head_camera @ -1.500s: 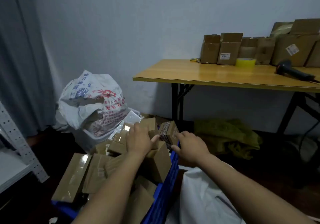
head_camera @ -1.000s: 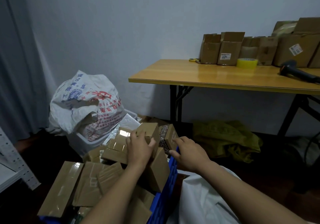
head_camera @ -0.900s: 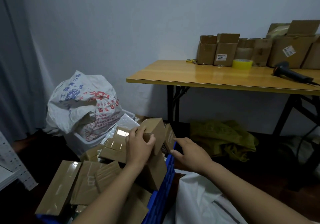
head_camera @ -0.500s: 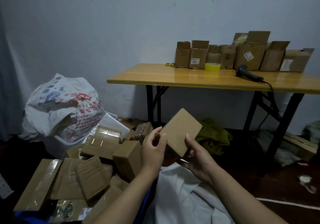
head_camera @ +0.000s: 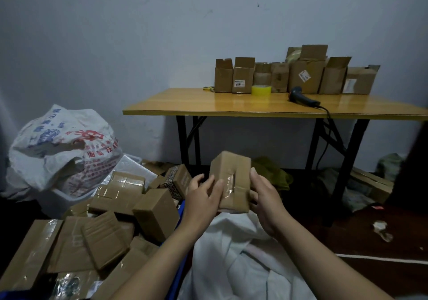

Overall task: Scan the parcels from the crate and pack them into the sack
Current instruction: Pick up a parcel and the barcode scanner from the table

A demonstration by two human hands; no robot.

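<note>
A dim room with a pale wall (head_camera: 139, 45). Nearest, a white sack (head_camera: 236, 265) lies between the forearms, and brown parcels (head_camera: 152, 214) are heaped in the blue crate (head_camera: 181, 208) on the left. Above the sack, the left hand (head_camera: 201, 202) and the right hand (head_camera: 266, 202) grip one taped parcel (head_camera: 231, 179) from either side, fingers curled round its edges. Beyond the heap sits a printed bag (head_camera: 62, 147). Farther back, a table (head_camera: 231, 107) holds a scanner (head_camera: 303, 98), yellow tape (head_camera: 261, 90) and open boxes (head_camera: 305, 75).
</note>
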